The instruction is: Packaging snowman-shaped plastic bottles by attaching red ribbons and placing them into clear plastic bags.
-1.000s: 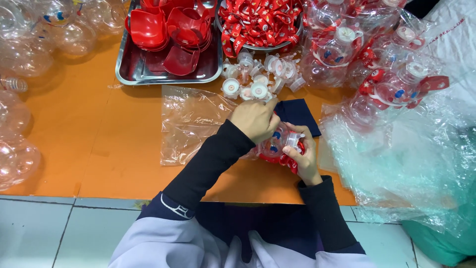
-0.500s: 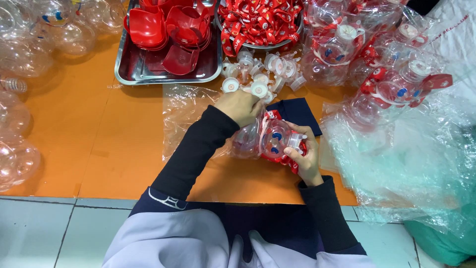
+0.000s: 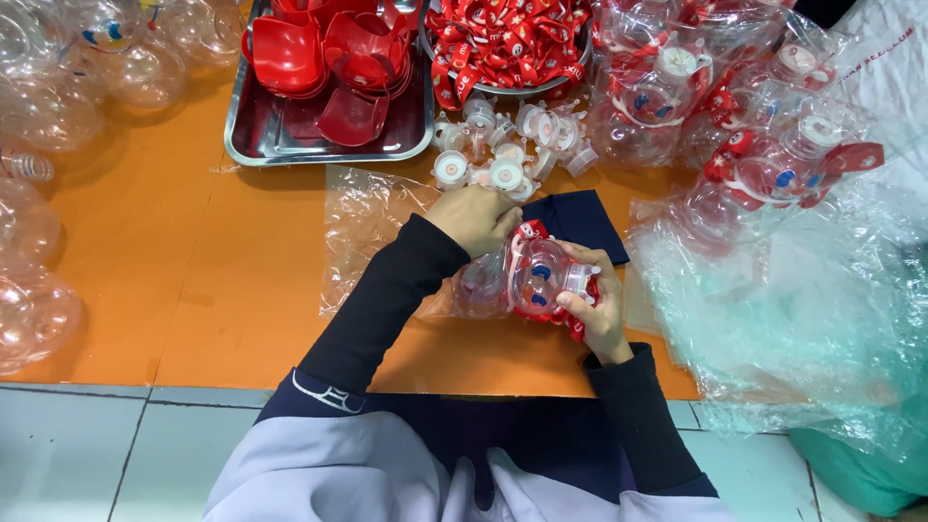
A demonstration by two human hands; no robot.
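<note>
Between the two hands, a clear round bottle (image 3: 522, 278) with red trim is held over the orange table (image 3: 193, 280).
The right hand (image 3: 597, 307) grips the bottle at its white cap end, fingers curled around it; the left hand (image 3: 476, 218) is closed over the bottle's other side, pressing a clear plastic bag (image 3: 372, 217) that spreads to its left. Just beyond the left hand lies a cluster of white caps (image 3: 503, 145), with a dark blue cloth (image 3: 585, 217) beside it. Farther ahead stand a metal tray (image 3: 324, 145) of red handles and a bowl of red straps (image 3: 503, 43). Bagged finished bottles (image 3: 764, 164) pile up right of the right hand.
</note>
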